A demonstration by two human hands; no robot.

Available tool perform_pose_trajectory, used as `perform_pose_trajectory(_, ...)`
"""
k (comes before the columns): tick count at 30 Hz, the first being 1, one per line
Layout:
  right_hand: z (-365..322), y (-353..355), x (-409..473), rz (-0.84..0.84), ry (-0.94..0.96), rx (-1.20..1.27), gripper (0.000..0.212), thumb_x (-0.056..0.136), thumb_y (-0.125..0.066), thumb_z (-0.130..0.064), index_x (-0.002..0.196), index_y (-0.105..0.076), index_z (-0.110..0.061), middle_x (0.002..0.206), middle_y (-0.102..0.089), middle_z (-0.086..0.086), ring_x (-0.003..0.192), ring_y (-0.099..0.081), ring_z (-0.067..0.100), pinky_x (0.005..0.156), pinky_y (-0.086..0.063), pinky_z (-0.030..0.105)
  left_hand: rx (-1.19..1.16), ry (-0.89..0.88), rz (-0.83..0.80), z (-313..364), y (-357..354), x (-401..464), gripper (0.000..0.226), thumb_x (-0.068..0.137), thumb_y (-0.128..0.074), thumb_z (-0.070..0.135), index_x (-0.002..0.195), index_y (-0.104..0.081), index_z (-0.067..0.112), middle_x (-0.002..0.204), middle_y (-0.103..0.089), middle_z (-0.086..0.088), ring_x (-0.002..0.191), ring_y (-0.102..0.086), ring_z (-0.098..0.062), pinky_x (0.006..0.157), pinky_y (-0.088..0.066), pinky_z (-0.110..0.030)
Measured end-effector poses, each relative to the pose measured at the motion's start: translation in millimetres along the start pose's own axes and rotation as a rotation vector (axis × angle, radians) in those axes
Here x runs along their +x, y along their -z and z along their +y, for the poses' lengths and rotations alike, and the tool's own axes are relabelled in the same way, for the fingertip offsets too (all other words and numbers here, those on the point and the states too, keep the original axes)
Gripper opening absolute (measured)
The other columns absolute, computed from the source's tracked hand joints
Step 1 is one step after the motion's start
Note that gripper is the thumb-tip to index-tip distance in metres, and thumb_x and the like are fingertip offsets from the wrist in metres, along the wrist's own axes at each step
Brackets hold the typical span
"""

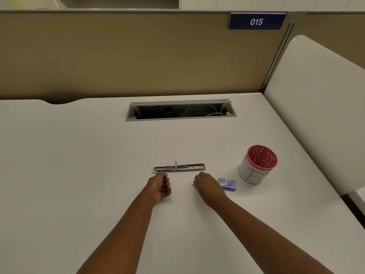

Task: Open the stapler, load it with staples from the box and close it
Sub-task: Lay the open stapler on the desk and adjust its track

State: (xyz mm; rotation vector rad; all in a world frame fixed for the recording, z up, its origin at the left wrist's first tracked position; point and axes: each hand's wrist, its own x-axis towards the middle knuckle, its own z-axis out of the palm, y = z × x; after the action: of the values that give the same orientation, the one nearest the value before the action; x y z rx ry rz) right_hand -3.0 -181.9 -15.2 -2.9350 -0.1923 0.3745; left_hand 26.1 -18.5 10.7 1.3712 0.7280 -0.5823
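Two bare forearms enter from 6 o'clock, with no sleeves, watch, bracelets or rings visible. The bare, ungloved left hand [160, 186] and bare, ungloved right hand [207, 187] show short, unpainted fingernails.

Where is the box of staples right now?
In the head view, the box of staples lies on the desk, just right of the right hand and near the red-rimmed cup.

White desk [79, 155] carries: metal stapler [179, 168], opened flat, centre; blue staple box [227, 184] to its right; red-rimmed white cup [256, 165] further right. Open cable tray [180, 111] recessed at far side.
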Motion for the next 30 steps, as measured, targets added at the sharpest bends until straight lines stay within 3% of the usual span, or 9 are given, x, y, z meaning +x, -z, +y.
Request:
perform_pose_trajectory(3,-3,8,-2,0.058,-0.037,0.179,0.019,0.091,-0.046,0.0,0.108,-0.054,-0.002,0.118,-0.056,0.016,0.107,-0.054,0.028,0.089,-0.043,0.035,0.01,0.004,-0.014,0,-1,0,0.036,0.09,-0.043,0.012,0.054,-0.045,0.009,0.028,-0.045,0.001,0.022,-0.043,-0.01,0.033,-0.042,-0.013)
perform_pose_trajectory(7,-21,28,0,0.102,-0.016,0.558,0.014,0.089,-0.05,-0.014,0.083,-0.063,-0.013,0.103,-0.066,0.01,0.083,-0.052,0.018,0.073,-0.038,0.028,0.055,0.041,-0.097,-3,-6,-1,0.035,0.092,-0.042,0.012,0.061,-0.054,0.002,0.034,-0.059,-0.006,0.029,-0.057,-0.013,0.034,-0.049,-0.019)
perform_pose_trajectory(15,-25,33,6,0.064,0.072,0.579,0.017,0.088,-0.058,-0.019,0.094,-0.073,-0.012,0.102,-0.071,0.008,0.08,-0.052,0.008,0.069,-0.039,0.023,0.011,0.092,-0.213,-4,-7,0,0.032,0.092,-0.039,0.009,0.074,-0.061,-0.004,0.052,-0.07,-0.014,0.046,-0.069,-0.021,0.042,-0.056,-0.028)
perform_pose_trajectory(18,-20,36,7,0.103,0.044,0.667,0.017,0.087,-0.062,-0.018,0.094,-0.075,-0.01,0.1,-0.075,0.009,0.07,-0.06,-0.006,0.059,-0.036,0.0,-0.01,0.101,-0.203,-5,-6,1,0.032,0.092,-0.039,0.01,0.073,-0.06,-0.005,0.05,-0.069,-0.014,0.043,-0.068,-0.021,0.039,-0.055,-0.027)
perform_pose_trajectory(20,-18,37,8,0.112,0.019,0.681,0.017,0.086,-0.064,-0.019,0.094,-0.075,-0.009,0.1,-0.076,0.009,0.056,-0.054,-0.018,0.056,-0.035,-0.003,-0.012,0.103,-0.199,-6,-8,1,0.032,0.092,-0.04,0.011,0.073,-0.06,-0.005,0.049,-0.069,-0.014,0.042,-0.067,-0.021,0.039,-0.055,-0.027)
perform_pose_trajectory(23,-13,36,8,0.178,-0.074,0.649,0.02,0.086,-0.064,-0.024,0.096,-0.074,-0.01,0.102,-0.075,0.009,0.077,-0.066,0.001,0.067,-0.037,0.011,-0.016,0.094,-0.192,-6,-11,0,0.033,0.092,-0.04,0.01,0.071,-0.059,-0.005,0.048,-0.068,-0.014,0.041,-0.067,-0.021,0.038,-0.055,-0.027)
perform_pose_trajectory(26,-2,33,6,0.173,-0.205,0.507,0.02,0.085,-0.064,-0.023,0.1,-0.073,-0.012,0.106,-0.073,0.007,0.098,-0.065,0.021,0.077,-0.041,0.021,0.008,0.065,-0.151,-3,-10,-1,0.033,0.092,-0.039,0.009,0.07,-0.058,-0.005,0.045,-0.067,-0.013,0.039,-0.066,-0.02,0.037,-0.054,-0.026)
perform_pose_trajectory(28,2,28,4,0.075,-0.199,0.411,0.019,0.081,-0.068,-0.023,0.095,-0.072,-0.011,0.1,-0.071,0.01,0.096,-0.062,0.023,0.079,-0.043,0.026,0.029,0.046,-0.116,-1,-8,-1,0.032,0.091,-0.039,0.008,0.068,-0.058,-0.005,0.042,-0.065,-0.012,0.037,-0.064,-0.019,0.036,-0.054,-0.025)
perform_pose_trajectory(30,2,25,2,0.042,-0.172,0.371,0.015,0.079,-0.069,-0.022,0.085,-0.069,-0.008,0.087,-0.062,0.013,0.086,-0.056,0.025,0.07,-0.037,0.025,0.043,0.033,-0.094,1,-6,-2,0.032,0.091,-0.04,0.007,0.067,-0.058,-0.004,0.041,-0.064,-0.011,0.035,-0.063,-0.018,0.036,-0.053,-0.025)
